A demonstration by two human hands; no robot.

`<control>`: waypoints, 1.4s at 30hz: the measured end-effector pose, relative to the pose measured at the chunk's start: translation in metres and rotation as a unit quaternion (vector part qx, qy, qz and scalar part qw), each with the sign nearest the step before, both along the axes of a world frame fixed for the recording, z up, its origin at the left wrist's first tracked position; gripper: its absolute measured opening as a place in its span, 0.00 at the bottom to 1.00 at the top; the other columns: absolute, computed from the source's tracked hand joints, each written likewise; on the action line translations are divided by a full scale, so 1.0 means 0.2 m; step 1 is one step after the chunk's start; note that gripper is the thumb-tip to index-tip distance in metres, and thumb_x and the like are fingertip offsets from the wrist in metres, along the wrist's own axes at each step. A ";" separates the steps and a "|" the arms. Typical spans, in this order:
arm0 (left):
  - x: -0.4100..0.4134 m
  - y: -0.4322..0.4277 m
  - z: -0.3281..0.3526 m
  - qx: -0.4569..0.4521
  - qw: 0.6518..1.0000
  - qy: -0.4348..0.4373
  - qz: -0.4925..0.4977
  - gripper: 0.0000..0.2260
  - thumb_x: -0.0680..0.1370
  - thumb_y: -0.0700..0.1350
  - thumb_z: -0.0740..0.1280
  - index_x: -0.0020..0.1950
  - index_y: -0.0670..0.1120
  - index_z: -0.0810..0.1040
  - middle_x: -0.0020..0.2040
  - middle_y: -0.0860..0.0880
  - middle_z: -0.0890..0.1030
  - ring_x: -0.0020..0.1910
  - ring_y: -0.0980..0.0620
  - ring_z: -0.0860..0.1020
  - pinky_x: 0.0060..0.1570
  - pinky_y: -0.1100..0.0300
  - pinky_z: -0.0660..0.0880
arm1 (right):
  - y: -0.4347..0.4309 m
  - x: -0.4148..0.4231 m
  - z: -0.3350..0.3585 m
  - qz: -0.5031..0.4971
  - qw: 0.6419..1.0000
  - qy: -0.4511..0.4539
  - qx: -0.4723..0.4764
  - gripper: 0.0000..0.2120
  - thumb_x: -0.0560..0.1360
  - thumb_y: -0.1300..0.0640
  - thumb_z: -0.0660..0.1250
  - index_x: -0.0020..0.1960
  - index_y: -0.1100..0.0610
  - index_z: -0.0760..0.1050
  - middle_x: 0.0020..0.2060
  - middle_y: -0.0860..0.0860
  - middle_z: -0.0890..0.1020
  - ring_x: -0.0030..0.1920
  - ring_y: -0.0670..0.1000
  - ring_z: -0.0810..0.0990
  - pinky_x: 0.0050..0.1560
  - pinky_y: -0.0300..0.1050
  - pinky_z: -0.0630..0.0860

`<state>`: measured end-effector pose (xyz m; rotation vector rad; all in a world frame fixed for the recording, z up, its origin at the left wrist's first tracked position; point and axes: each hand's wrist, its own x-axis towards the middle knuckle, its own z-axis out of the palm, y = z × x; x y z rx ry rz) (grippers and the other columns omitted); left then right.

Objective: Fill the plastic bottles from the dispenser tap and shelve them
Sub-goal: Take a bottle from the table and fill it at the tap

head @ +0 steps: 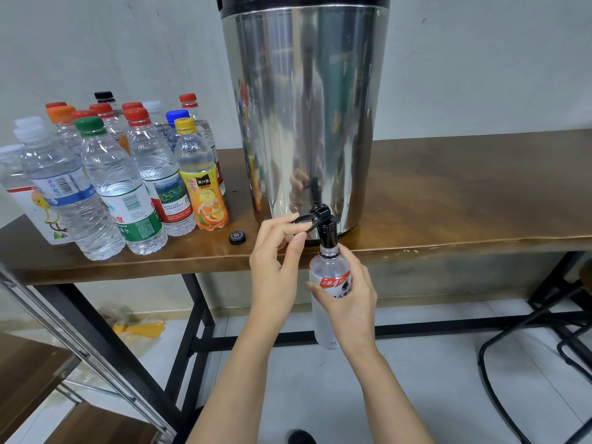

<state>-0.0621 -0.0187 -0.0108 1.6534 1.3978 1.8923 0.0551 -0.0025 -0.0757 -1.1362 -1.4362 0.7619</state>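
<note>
Mid-fill, centre frame: the right hand (349,302) wraps the bottle (330,267) under the tap (327,233), the left hand (275,261) pinching the lever (304,221). Nearby its cap (237,237) lies off; capped bottles (118,187) wait at left, shelving undone, I'd say.

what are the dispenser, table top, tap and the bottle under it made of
The dispenser is polished metal, likely stainless steel; it mirrors the room. The table top is glossy brown wood or veneer, worn at the edge. The tap looks black plastic. The bottle is clear plastic with a printed label.
</note>
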 end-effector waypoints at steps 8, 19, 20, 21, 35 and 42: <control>0.01 0.00 0.01 -0.008 1.000 -0.006 0.000 0.11 0.81 0.39 0.65 0.53 0.56 0.80 0.59 0.52 0.77 0.62 0.54 0.76 0.60 0.57 0.74 | 0.00 0.00 0.00 0.003 1.000 0.001 -0.006 0.37 0.68 0.58 0.80 0.72 0.51 0.69 0.64 0.47 0.75 0.59 0.37 0.72 0.49 0.19 0.66; 0.01 0.00 0.01 -0.005 1.000 -0.003 0.000 0.11 0.81 0.39 0.65 0.53 0.55 0.80 0.59 0.51 0.77 0.61 0.55 0.76 0.57 0.63 0.73 | 0.00 0.00 0.00 0.001 1.000 -0.002 -0.006 0.37 0.67 0.58 0.80 0.73 0.51 0.68 0.64 0.47 0.75 0.60 0.41 0.73 0.49 0.19 0.66; 0.01 0.00 0.01 -0.006 1.000 -0.003 0.001 0.10 0.81 0.39 0.65 0.53 0.54 0.80 0.59 0.51 0.77 0.62 0.55 0.76 0.58 0.63 0.73 | 0.00 0.00 0.00 0.001 1.000 0.000 -0.005 0.37 0.67 0.58 0.80 0.72 0.51 0.69 0.64 0.47 0.75 0.60 0.41 0.73 0.49 0.19 0.67; 0.01 0.00 0.01 -0.007 1.000 -0.004 0.001 0.10 0.81 0.39 0.65 0.53 0.53 0.81 0.59 0.51 0.77 0.61 0.55 0.76 0.58 0.63 0.73 | -0.01 0.00 0.00 0.002 1.000 0.002 -0.005 0.37 0.67 0.58 0.80 0.72 0.51 0.69 0.64 0.47 0.75 0.60 0.40 0.73 0.49 0.19 0.67; 0.01 -0.01 0.01 -0.008 1.000 0.003 0.002 0.10 0.81 0.40 0.64 0.53 0.54 0.80 0.59 0.52 0.77 0.61 0.56 0.76 0.56 0.68 0.72 | 0.00 0.01 -0.01 0.001 1.000 0.003 -0.008 0.37 0.68 0.57 0.79 0.72 0.49 0.68 0.64 0.46 0.74 0.62 0.43 0.73 0.50 0.19 0.67; 0.01 0.00 0.01 -0.006 1.000 0.000 0.002 0.09 0.81 0.39 0.65 0.54 0.52 0.81 0.59 0.51 0.77 0.62 0.54 0.76 0.57 0.66 0.73 | 0.00 0.01 -0.02 -0.003 1.000 0.006 -0.004 0.36 0.68 0.57 0.79 0.72 0.50 0.69 0.64 0.46 0.75 0.62 0.43 0.73 0.50 0.20 0.67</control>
